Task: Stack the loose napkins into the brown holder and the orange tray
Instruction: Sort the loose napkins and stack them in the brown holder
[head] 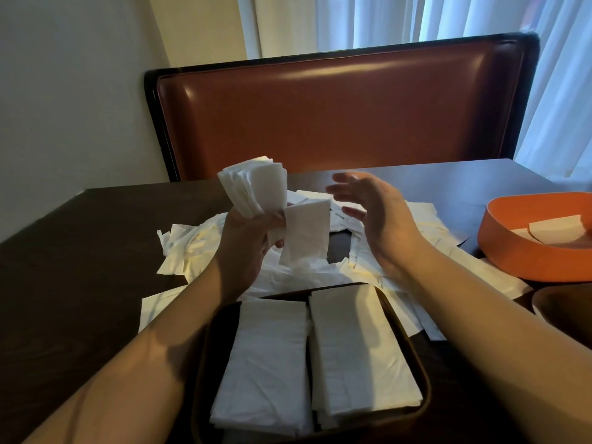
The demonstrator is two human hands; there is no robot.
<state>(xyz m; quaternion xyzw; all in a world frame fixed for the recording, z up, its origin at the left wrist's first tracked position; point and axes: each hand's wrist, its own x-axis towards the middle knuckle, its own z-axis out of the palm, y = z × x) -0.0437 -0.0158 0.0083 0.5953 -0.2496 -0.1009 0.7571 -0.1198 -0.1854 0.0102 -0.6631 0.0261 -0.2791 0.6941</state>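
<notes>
So the left hand (253,232) is gripping a fanned-out bundle of napkins (256,187), held up off the desk (80,251), with one more napkin (306,232) hanging off the right side of the bundle. The right hand (371,213) is wide open, fingers straight, holding nothing, hovering just beside that dangling napkin at about 3 o'clock from it.

The brown holder (413,354) sits at 6 o'clock, right under the forearms, and already has two neat stacks side by side in it. The orange tray (512,251) is off at 3 o'clock near the desk edge with a couple of napkins inside. The loose pile (198,241) is still spread all over the middle of the desk at 12 o'clock from the holder, so I'd say there's a good bit left to do.

My read: this is the gathering and squaring-up step. Next move probably calls for the right hand to come in and tap or pinch the stray napkin flush with the bundle, then drop the whole lot onto one of the stacks. The bundle is fanned, so it could slip apart if it isn't squared first.
</notes>
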